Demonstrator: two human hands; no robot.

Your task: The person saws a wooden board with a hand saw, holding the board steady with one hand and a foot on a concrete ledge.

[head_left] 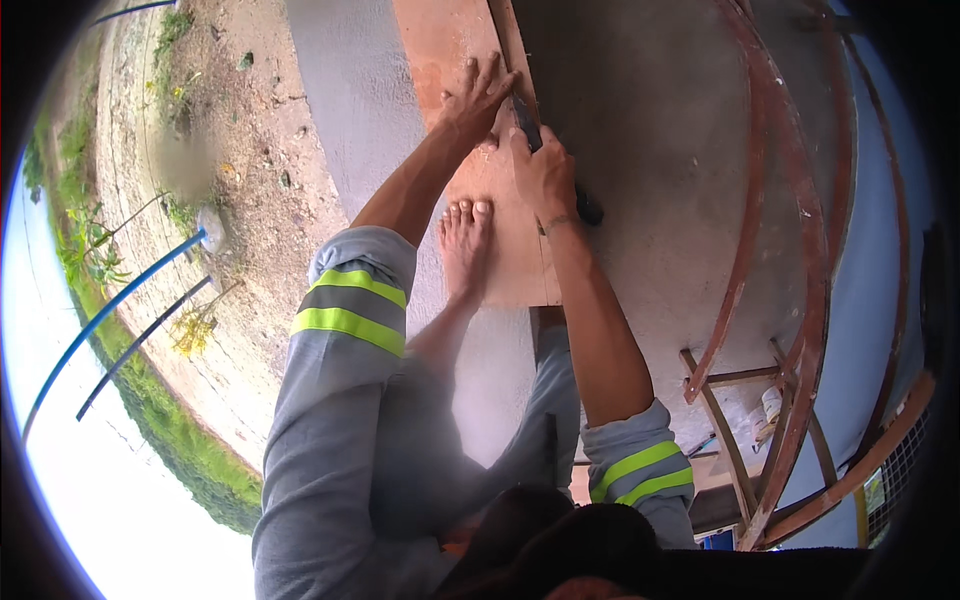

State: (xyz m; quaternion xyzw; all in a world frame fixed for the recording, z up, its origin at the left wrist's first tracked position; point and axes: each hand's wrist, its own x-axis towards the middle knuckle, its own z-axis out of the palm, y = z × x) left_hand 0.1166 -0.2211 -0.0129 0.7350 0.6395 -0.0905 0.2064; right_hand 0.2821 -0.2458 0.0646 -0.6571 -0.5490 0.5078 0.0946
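Observation:
A long, flat sheet of light brown wood [515, 225] lies ahead of me, and my bare foot [464, 243] rests on it. Close to its right edge, my right hand [545, 175] is closed around a dark, long-bodied tool [524, 122]. One black end of it shows behind the hand, the other in front; its exact kind is unclear. My left hand [478, 100] lies on the wood with fingers spread, just left of the tool's front end. A narrow strip of wood [515, 50] runs along the edge beyond the tool, a dark line beside it.
Grey concrete floor [640, 120] extends to the right, where reddish-brown curved frames [805, 200] and wooden legs [725, 440] stand. To the left, a pale concrete edge [345, 90] borders stony ground [265, 150], with a blue rod [115, 305] and a dark rod [145, 345] farther out.

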